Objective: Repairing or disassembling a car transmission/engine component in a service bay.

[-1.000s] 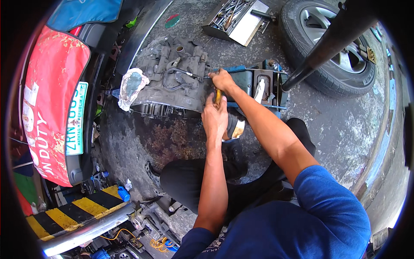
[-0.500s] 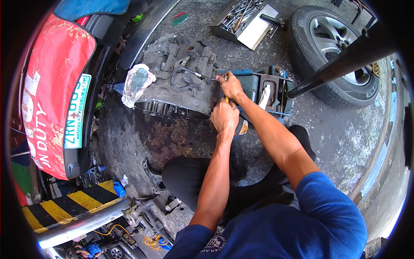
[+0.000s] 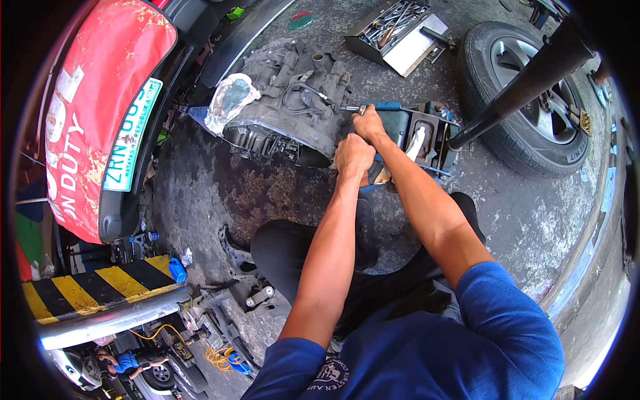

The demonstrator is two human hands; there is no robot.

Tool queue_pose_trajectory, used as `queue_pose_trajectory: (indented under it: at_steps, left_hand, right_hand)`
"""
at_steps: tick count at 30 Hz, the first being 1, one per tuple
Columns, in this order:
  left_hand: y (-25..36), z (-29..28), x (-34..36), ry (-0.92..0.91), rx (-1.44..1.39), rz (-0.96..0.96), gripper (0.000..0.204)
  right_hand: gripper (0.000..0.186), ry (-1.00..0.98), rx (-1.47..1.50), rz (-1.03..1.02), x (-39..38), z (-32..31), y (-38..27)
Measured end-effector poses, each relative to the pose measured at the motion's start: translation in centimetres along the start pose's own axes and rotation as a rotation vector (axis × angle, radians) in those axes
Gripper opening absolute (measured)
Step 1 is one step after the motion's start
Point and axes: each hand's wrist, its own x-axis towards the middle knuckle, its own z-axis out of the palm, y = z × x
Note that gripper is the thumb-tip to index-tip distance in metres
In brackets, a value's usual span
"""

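A large grey metal gearbox (image 3: 287,100) lies on the oily concrete ground, one end wrapped in a plastic sheet (image 3: 228,100). My right hand (image 3: 369,125) is shut on a metal ratchet handle (image 3: 350,109) at the gearbox's right end. Just below it, my left hand (image 3: 354,155) is closed around a tool with a yellowish handle (image 3: 381,175), pressed against the gearbox's lower right edge. Both forearms reach forward over my dark trousers.
A blue floor jack (image 3: 427,133) sits right of the gearbox, its long black handle (image 3: 527,83) slanting up across a car wheel (image 3: 533,100). An open metal toolbox (image 3: 393,30) lies behind. A car bumper (image 3: 100,127) with a red cover is at left, a yellow-black striped barrier (image 3: 93,287) below it.
Both hands have stayed together at the gearbox's right end, shifting slightly; the view has moved a little, so everything sits lower and more to the right in the picture.
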Motion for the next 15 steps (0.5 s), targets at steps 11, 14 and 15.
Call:
queue_pose_trajectory:
  at_steps: [11,14,15]
  left_hand:
    - [-5.1,7.8,0.0,0.244,-0.203,0.074,0.041]
    - [-4.8,10.7,-0.3,0.182,-0.436,0.085,0.05]
    - [-4.2,10.7,2.5,0.162,-0.392,0.075,0.055]
  right_hand:
    - [0.056,0.084,-0.071,-0.164,-2.9,1.1,0.3]
    - [0.05,0.063,-0.067,-0.364,-3.2,0.4,2.6]
    - [0.047,0.003,-0.068,-0.384,-1.4,-0.1,2.3]
